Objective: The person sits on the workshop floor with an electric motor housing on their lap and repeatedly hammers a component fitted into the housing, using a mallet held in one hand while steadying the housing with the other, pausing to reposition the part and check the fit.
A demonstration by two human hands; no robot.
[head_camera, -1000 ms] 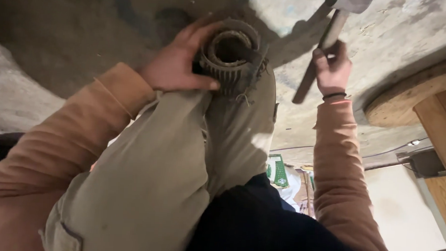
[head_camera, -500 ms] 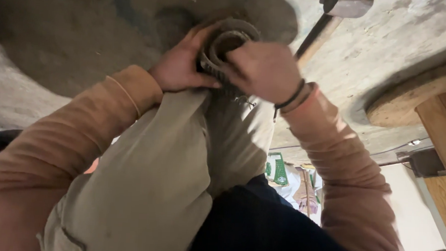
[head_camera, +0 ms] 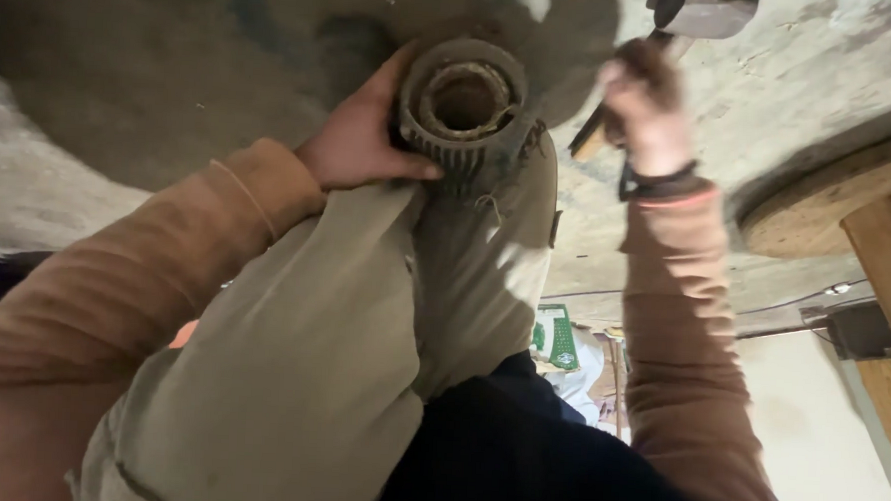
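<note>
- The left hand (head_camera: 355,141) is wrapped around a round metal gear ring (head_camera: 464,106). The fingers curl over its far side and the thumb lies along the toothed rim at the bottom.
- The gear ring sits on the person's knee (head_camera: 487,222), in tan trousers, and its open hole faces up at the camera.
- It looks rusty and dirty, with small teeth all around the outside and a thick wall around the hole.
- I think it is heavy and very stiff. It will not bend or squash.
- The teeth are rough, so they likely give a good grip, but they could scrape skin.
- A good place to hold it is around the outside, the way the left hand does now, with the knee under it so it does not roll.
- The right hand (head_camera: 647,104) is closed around the wooden handle of a hammer (head_camera: 701,11). It is up in the air, near the ring but not touching it. This hand is blurry.
- The floor (head_camera: 824,77) below is grey concrete. A round wooden spool (head_camera: 828,202) stands off to the right.
</note>
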